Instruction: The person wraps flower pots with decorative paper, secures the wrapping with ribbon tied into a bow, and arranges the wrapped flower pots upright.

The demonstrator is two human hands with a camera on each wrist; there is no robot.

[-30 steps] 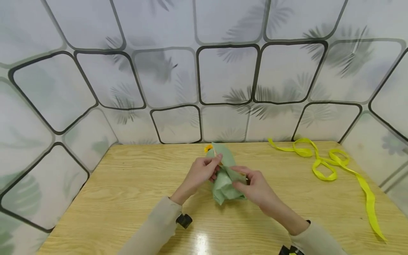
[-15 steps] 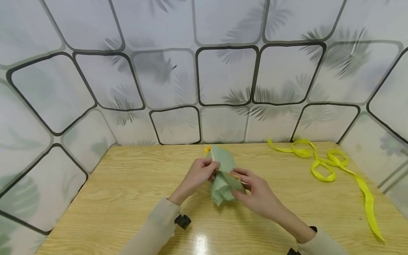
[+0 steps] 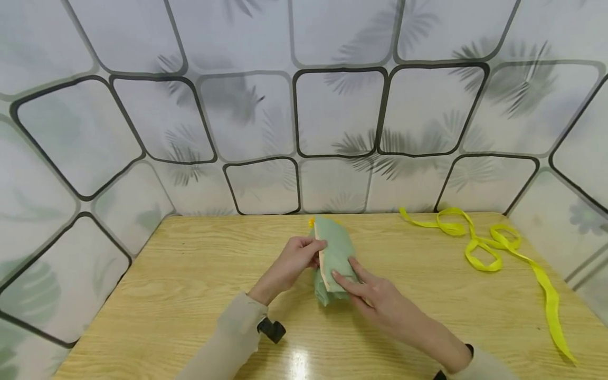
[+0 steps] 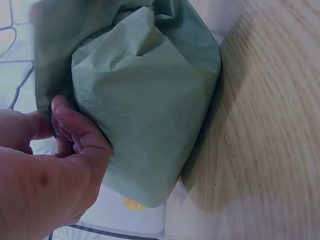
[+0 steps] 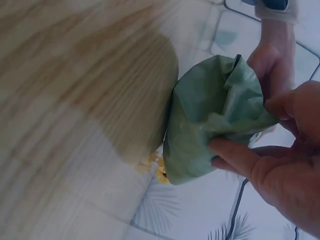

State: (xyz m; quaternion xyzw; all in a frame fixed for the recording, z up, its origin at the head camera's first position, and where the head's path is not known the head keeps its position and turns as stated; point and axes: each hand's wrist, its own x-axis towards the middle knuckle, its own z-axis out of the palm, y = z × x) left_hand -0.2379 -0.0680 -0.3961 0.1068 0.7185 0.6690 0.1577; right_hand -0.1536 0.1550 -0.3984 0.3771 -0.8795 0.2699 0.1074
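Note:
A small bouquet wrapped in sage-green wrapping paper (image 3: pixel 334 243) lies near the back of the table, its folded bottom towards me. A yellow flower (image 5: pixel 161 174) with a dark centre peeks out at the far end; the rest of the flowers is hidden. My left hand (image 3: pixel 295 261) pinches the pale-edged flap of paper along the left side, thumb on top, as the left wrist view confirms. From the right, my right hand (image 3: pixel 382 298) holds the paper near the bottom end, with one digit over the top and fingers (image 5: pixel 235 155) against the side.
A yellow ribbon (image 3: pixel 496 243) lies in loose loops on the right side of the wooden table (image 3: pixel 199 279). Patterned fabric (image 3: pixel 339 113) hangs behind the table's back edge and along both sides.
The loose paper flap has been folded over and now lies flatter along the bundle. My right hand has moved down and left onto it; the left hand keeps its pinch at nearly the same spot.

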